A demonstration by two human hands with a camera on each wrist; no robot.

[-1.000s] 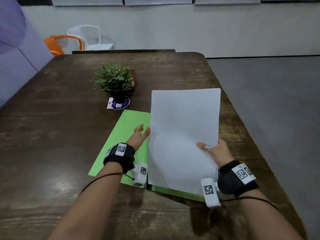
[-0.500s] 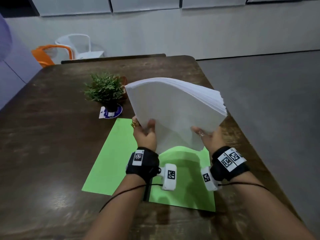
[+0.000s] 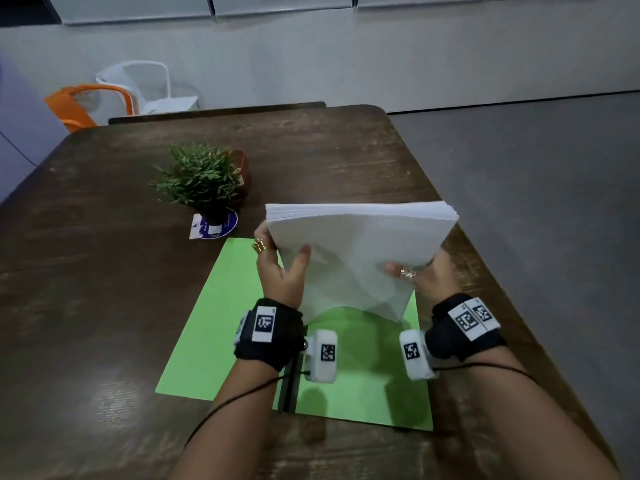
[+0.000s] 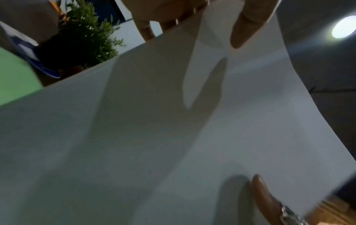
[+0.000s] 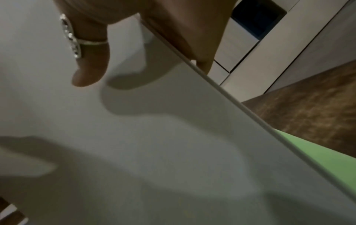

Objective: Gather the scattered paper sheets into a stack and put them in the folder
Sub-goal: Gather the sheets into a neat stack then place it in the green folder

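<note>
Paper stack (image 3: pixel 360 247) above open folder (image 3: pixel 221 323); plant (image 3: pixel 201 178) behind-left.

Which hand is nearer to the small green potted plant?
Left. The left hand grips the white paper stack on the side toward the small green potted plant; the right hand grips the far side.

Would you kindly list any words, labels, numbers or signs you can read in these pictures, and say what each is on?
No text can be read.
Coaster under the plant: white print on blue, too blurred to read.
Pot behind the plant: small label, too small to read.
Wristbands and wrist cameras: black-and-white square code markers, no letters.
Paper stack and folder: no print visible.
</note>
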